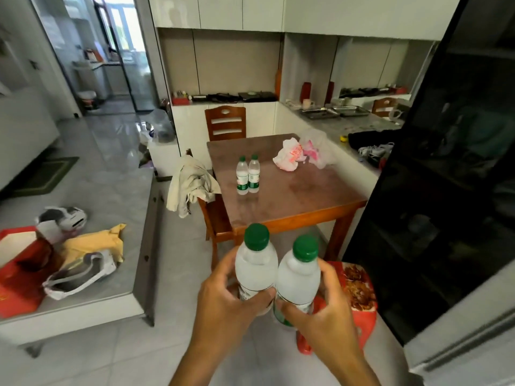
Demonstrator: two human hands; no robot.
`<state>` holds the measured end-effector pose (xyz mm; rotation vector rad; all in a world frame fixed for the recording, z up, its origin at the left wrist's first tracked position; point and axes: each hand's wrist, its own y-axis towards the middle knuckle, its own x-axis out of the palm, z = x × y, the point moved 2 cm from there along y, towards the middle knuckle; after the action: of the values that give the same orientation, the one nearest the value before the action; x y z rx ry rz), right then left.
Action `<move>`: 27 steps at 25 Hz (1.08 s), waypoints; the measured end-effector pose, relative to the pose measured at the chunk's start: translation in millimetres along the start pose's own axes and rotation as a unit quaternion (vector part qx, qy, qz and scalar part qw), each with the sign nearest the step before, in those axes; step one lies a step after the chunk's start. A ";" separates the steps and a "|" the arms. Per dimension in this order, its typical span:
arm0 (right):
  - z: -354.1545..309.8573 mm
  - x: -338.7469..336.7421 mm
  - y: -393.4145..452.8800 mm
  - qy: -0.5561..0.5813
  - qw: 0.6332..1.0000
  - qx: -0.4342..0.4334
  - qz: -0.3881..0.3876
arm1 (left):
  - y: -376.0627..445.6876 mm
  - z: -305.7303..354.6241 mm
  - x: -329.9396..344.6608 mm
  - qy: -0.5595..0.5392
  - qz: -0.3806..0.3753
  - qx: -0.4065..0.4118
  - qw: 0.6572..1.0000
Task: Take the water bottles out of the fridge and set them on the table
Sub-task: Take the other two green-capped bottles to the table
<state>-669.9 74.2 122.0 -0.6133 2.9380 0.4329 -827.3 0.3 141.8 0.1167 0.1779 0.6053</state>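
I hold two frosted water bottles with green caps upright in front of me, side by side and touching. My left hand [223,299] grips the left bottle [255,263] around its lower half. My right hand [323,316] grips the right bottle [299,277] the same way. Both bottles hang over the floor, short of the brown wooden table [301,199]. Two more green-capped bottles [248,175] stand together on the table's left side. The dark glass fridge door [446,190] fills the right of the view.
Crumpled plastic bags [301,151] lie at the table's far right. A wooden chair with a beige cloth [192,185] stands left of the table, another chair [225,122] behind it. A red stool [354,296] sits below my right hand. A low white platform [111,274] with bags is at left.
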 end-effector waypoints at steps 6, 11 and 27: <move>67.3 36.2 103.5 0.012 1.000 0.004 0.015 | 100.3 -60.2 3.0 0.046 0.013 -0.048 0.998; 124.5 46.0 212.9 0.006 1.000 0.014 -0.010 | 205.7 -91.6 26.9 0.101 0.014 -0.069 0.992; 278.6 27.7 523.3 -0.144 0.985 0.095 0.021 | 528.6 -189.9 141.7 0.182 -0.056 -0.114 0.975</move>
<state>-894.4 606.1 -15.3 -0.4243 2.6777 0.2182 -1044.0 524.1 22.4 -0.2280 0.4640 0.5256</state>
